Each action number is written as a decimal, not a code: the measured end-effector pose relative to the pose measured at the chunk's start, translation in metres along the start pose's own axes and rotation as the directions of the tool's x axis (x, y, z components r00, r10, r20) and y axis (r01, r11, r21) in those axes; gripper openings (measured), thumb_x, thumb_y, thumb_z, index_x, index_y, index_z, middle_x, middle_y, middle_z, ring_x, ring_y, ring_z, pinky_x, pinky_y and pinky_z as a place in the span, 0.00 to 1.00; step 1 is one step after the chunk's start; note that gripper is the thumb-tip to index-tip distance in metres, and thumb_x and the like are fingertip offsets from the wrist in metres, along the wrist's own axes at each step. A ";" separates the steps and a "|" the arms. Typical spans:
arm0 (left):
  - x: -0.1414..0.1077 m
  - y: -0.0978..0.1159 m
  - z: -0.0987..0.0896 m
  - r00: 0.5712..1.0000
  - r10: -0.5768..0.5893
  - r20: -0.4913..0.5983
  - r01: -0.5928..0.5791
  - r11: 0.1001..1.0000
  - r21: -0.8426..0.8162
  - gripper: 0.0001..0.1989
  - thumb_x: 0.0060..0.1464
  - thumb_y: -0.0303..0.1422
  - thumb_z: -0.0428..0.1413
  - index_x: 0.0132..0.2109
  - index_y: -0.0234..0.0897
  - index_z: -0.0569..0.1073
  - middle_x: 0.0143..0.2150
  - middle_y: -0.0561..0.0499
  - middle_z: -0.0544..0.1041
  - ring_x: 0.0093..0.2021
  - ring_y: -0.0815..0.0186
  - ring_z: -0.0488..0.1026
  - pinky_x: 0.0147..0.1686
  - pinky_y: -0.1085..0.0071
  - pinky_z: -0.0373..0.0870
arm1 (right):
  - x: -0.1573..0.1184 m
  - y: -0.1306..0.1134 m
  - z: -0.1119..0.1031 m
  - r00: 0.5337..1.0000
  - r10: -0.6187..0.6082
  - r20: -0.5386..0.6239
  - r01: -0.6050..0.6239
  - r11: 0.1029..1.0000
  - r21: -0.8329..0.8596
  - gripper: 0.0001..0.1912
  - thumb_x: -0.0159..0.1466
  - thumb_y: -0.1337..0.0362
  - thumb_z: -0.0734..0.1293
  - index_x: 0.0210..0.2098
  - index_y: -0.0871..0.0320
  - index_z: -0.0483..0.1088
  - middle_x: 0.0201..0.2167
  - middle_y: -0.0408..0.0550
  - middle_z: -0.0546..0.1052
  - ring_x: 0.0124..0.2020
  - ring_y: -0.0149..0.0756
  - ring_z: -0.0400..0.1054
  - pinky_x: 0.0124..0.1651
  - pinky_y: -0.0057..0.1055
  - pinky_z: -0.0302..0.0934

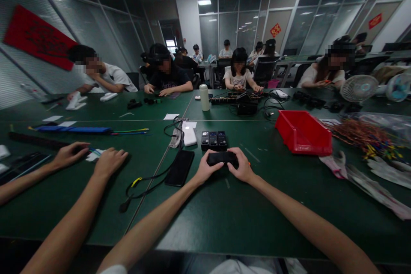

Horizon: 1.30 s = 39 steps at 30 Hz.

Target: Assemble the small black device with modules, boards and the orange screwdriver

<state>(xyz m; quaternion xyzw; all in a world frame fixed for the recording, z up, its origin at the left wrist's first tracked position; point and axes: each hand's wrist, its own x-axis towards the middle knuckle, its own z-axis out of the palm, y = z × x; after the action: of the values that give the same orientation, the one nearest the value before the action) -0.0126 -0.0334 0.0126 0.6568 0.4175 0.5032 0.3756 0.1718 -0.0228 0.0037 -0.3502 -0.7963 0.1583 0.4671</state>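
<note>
A small black rectangular object [221,158] is held level between my two hands, just above or on the green table. My left hand [205,169] grips its left end, thumb along the near side. My right hand [241,168] closes round its right end. A bit of orange shows beside the right fingers; what it belongs to is hidden. Right behind my hands stands a black case [213,140] with three dark, battery-like blocks side by side. A black phone [180,168] lies left of my left hand, next to a black cable with a yellow tag [136,182].
A white power bank [189,134] and a pale green bottle [204,98] stand beyond. To the right are a red bin [303,135], wire bundles [359,135] and gloves [369,184]. A co-worker's hands [109,163] rest at left near a blue-sleeved cable [73,129].
</note>
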 end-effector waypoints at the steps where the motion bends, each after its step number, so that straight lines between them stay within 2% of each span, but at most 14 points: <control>1: 0.000 -0.001 0.000 1.000 0.000 0.003 0.000 1.000 -0.003 0.19 0.44 0.40 0.59 0.42 0.35 0.67 0.37 0.51 0.71 0.38 0.67 0.67 0.41 0.71 0.63 | 0.000 0.000 0.000 1.000 0.001 0.003 -0.001 1.000 -0.001 0.24 0.56 0.65 0.63 0.52 0.55 0.58 0.47 0.54 0.65 0.50 0.46 0.61 0.52 0.45 0.57; 20: 0.014 -0.011 -0.003 0.995 -0.102 -0.010 0.102 0.995 -0.015 0.22 0.42 0.40 0.60 0.43 0.36 0.65 0.39 0.52 0.68 0.39 0.66 0.66 0.41 0.71 0.61 | 0.012 0.005 -0.004 0.994 0.102 0.037 -0.103 0.995 0.007 0.23 0.56 0.66 0.63 0.52 0.57 0.59 0.49 0.54 0.65 0.50 0.44 0.61 0.51 0.41 0.59; 35: 0.012 -0.013 -0.003 0.990 -0.132 0.056 0.137 0.986 -0.096 0.19 0.45 0.41 0.58 0.42 0.37 0.64 0.38 0.53 0.67 0.37 0.67 0.64 0.39 0.72 0.60 | 0.010 0.004 -0.002 0.997 0.077 0.014 -0.077 0.997 -0.024 0.25 0.56 0.66 0.63 0.53 0.57 0.58 0.50 0.55 0.65 0.52 0.45 0.59 0.54 0.42 0.57; 39: 0.012 -0.015 -0.005 0.983 -0.158 0.097 0.172 0.973 -0.157 0.20 0.45 0.40 0.59 0.43 0.37 0.64 0.38 0.53 0.67 0.37 0.67 0.65 0.38 0.73 0.61 | 0.010 0.005 -0.001 0.993 0.113 -0.013 -0.113 0.994 0.006 0.25 0.57 0.65 0.63 0.54 0.56 0.58 0.50 0.54 0.65 0.50 0.44 0.61 0.50 0.40 0.60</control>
<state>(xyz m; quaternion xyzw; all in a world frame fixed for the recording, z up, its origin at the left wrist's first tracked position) -0.0183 -0.0159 0.0040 0.6071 0.4117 0.4749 0.4862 0.1718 -0.0127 0.0078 -0.3946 -0.7716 0.1842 0.4636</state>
